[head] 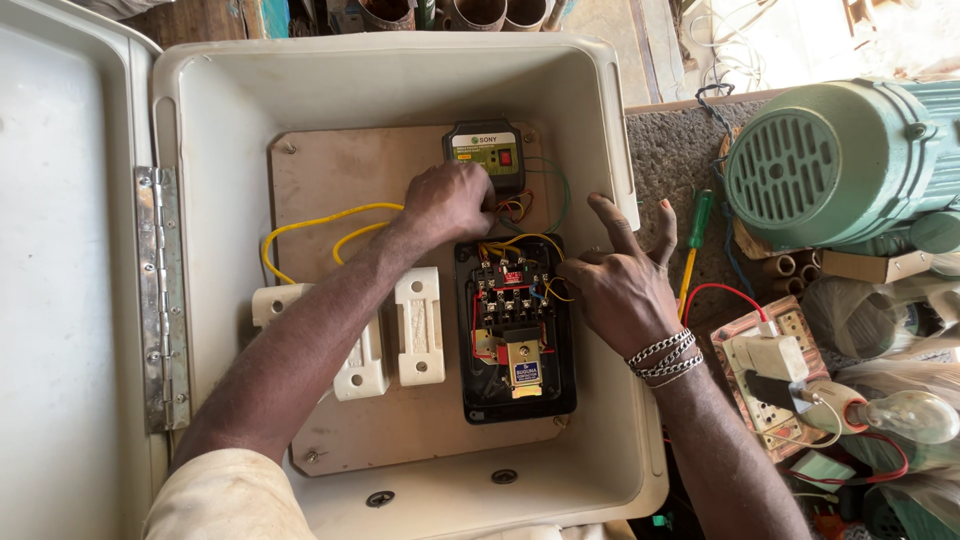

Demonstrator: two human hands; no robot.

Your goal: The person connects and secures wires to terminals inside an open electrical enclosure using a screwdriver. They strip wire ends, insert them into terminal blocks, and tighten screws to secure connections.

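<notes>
A black open-fronted starter (517,330), packed with red terminals and yellow wires (320,222), is mounted near the right edge of the wooden board (340,160). The left hand (450,200) is closed on wires just above it; the right hand (620,285) is rested beside it, fingers spread.

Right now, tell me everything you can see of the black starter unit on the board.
The black starter unit is an open rectangular case, apparently plastic, lying flat on the wooden board inside the cream enclosure. Its upper half shows rows of screw terminals with red, yellow and blue wires; a brass-coloured part with a small blue label sits lower down. Yellow wires enter at its top. The right hand rests against its right edge; the left hand works just above it.
</notes>
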